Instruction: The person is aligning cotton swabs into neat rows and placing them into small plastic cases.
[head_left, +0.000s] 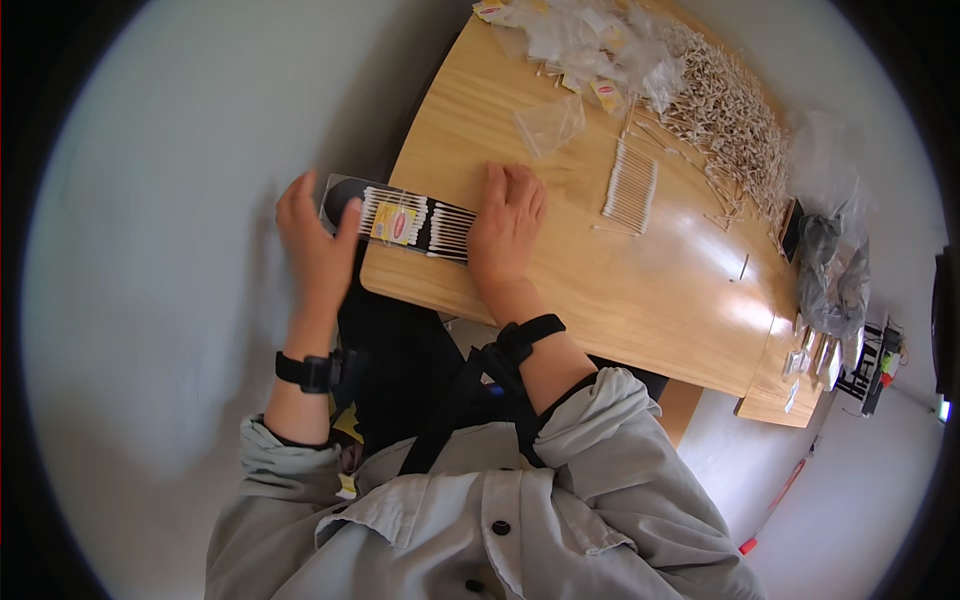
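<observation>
A row of white cotton swabs (452,230) lies on a dark flat strip near the table's left edge. More swabs and a yellow, white and red label (394,223) show inside a clear plastic bag (343,187) over the strip's left part. My left hand (313,240) is at the bag's left end, thumb apart from the fingers, the thumb by the bag. At the strip's right end lies my right hand (505,230), its fingers bent and close together. It covers the end of the swab row, and what is under its fingers is hidden.
To the right of my right hand lies a neat row of swabs (630,187). A big heap of loose swabs (735,120) covers the far right, beside a pile of clear bags (590,45). One flat clear bag (550,125) lies nearer. A wall (170,300) stands at left.
</observation>
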